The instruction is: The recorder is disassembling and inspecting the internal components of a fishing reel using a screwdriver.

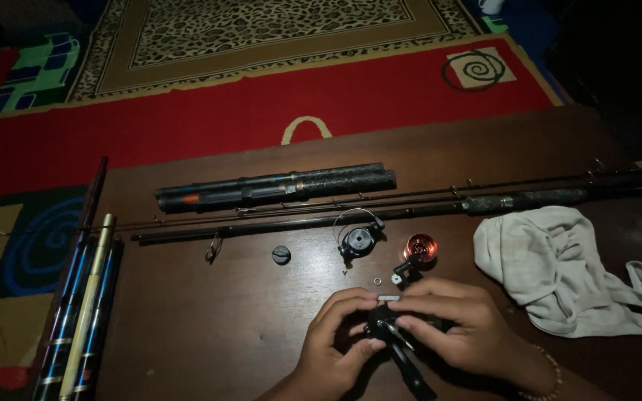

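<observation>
Fingers of left hand and right hand pinch dim, half-hidden reel body.

Dim light is falling from above the dark brown wooden table, corners are sinking into black shadow, edges softly blurring.

Two bare hands showed at the lower edge of the view, near the dark table. The left hand wore nothing: no ring, no watch, no sleeve in sight. The right hand was bare too, with short nails. A bracelet of small round brownish beads circled the right wrist, over the table's near edge. No sleeves reached either wrist.
</observation>
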